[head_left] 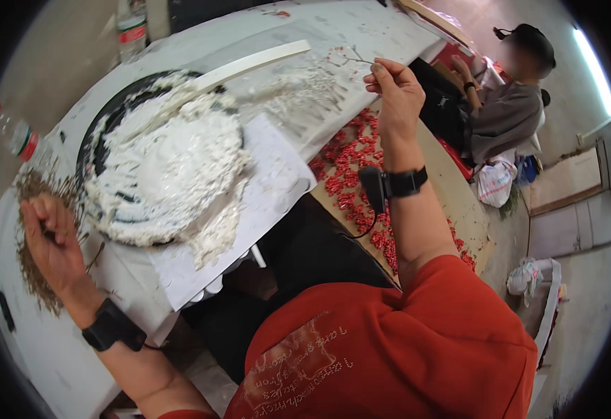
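Observation:
My right hand is raised over the far right of the table. Thumb and fingertips pinch a thin twig with small red berries, which points left. At the near left, my left hand hovers over or touches a bundle of thin brown twigs. Its fingers are loosely bent and apart, and I see nothing held in them. Between the hands sits a round black tray heaped with thick white paste. A white strip lies across the tray's far edge.
White sheets lie under the tray's right side. Many red berry sprigs cover a tan board to my right. Plastic bottles stand at the left. A person in a dark cap sits at the far right.

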The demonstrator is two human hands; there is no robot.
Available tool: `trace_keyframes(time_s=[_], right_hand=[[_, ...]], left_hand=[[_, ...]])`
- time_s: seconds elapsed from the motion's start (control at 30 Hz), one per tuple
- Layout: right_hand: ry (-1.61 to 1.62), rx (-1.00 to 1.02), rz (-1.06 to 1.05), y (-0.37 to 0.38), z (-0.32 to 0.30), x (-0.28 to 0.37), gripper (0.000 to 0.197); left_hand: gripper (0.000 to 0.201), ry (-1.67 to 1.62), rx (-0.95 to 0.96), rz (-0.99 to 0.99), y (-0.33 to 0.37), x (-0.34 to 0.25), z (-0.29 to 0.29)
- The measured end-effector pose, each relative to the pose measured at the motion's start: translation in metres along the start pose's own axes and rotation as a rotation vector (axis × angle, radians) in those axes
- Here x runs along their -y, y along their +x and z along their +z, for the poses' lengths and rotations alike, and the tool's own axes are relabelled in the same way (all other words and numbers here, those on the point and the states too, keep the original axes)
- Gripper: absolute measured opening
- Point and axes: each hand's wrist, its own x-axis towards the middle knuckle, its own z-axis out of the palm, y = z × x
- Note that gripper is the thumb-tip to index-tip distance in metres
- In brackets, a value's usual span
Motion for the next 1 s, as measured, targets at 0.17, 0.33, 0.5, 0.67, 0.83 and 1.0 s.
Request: trace_keyframes(time_s=[0.17,0.33,0.5,0.67,0.83,1.0], right_hand=[[0.201,-0.295,0.389,0.043,-0.067,-0.055,0.014],[0.166,-0.363,0.459,0.057,-0.074,-0.095,0.016],[0.051,-0.335,0.568,0.063,-0.063,-0.139,0.015],[-0.365,-0.254,0.363,0.054,-0.088,-0.174,0.016],[-0.798,-0.106,0.063,0.039,-0.075,-0.132,0.027],[-0.203,0.036,0.127,-0.013,-0.018,-0.026,0.02]], left_hand=[[0.031,0.035,-0.011,-0.019,0.012,0.014,-0.005],[0.031,0.058,-0.069,-0.033,0.015,0.018,-0.003],[0.031,0.086,-0.101,-0.02,0.009,0.012,-0.002],[0.032,0.076,-0.124,-0.034,0.013,0.022,-0.001],[0.034,0.166,-0.123,0.009,0.001,0.01,0.002],[0.031,0.218,-0.064,0.063,0.009,0.016,0.016]])
